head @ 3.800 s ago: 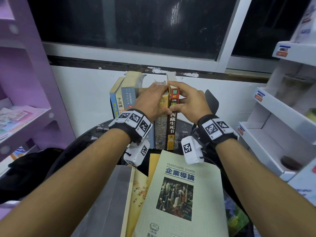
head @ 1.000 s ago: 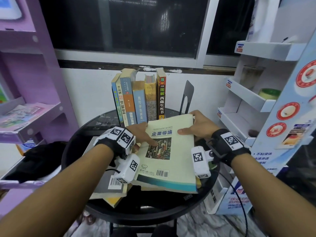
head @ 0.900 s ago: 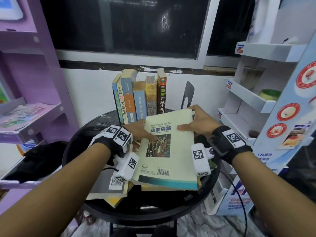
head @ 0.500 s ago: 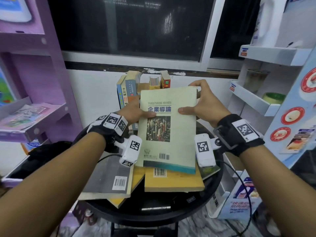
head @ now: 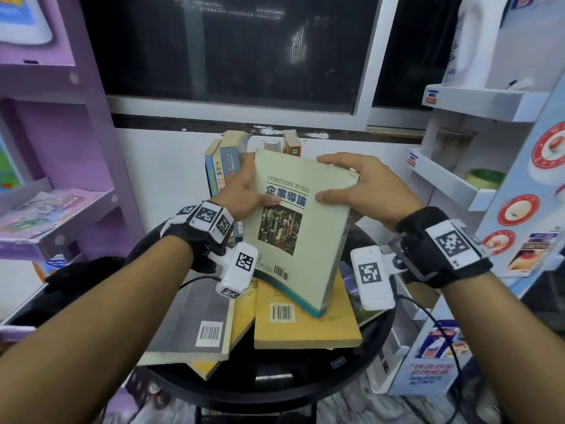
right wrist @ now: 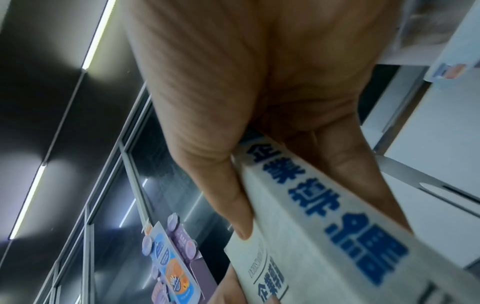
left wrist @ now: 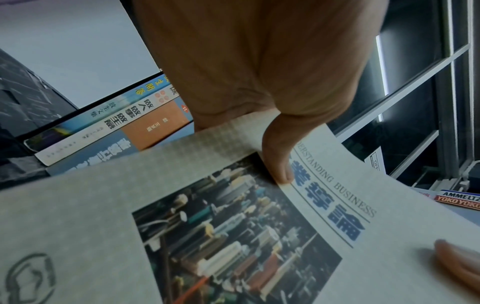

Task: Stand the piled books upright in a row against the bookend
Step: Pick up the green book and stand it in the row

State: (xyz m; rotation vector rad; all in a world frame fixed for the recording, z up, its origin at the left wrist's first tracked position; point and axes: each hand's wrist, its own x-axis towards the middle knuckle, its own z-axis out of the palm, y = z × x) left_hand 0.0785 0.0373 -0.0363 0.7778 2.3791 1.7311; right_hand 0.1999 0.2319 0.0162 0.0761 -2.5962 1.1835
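Note:
I hold a pale green book (head: pixel 301 221) titled Understanding Business in both hands, lifted and tilted above the pile. My left hand (head: pixel 247 194) grips its left edge, thumb on the cover (left wrist: pixel 278 164). My right hand (head: pixel 363 185) clasps the spine side, thumb on the cover and fingers round the spine (right wrist: pixel 324 205). Behind it a row of upright books (head: pixel 226 166) stands at the back of the round black table (head: pixel 305 381). A yellow book (head: pixel 305 325) and a grey book (head: pixel 195 319) lie flat in the pile. The held book hides the bookend in the head view.
A purple shelf unit (head: pixel 58 166) stands at the left. White display shelves (head: pixel 452 185) with jars and a printed cardboard stand (head: pixel 526 228) crowd the right. A dark window (head: pixel 232 47) and white wall are behind the table. A black bag (head: pixel 76 280) lies at the left.
The green book has come up off the pile in both hands and turned more upright, now covering most of the standing row and the bookend. The yellow book beneath is uncovered.

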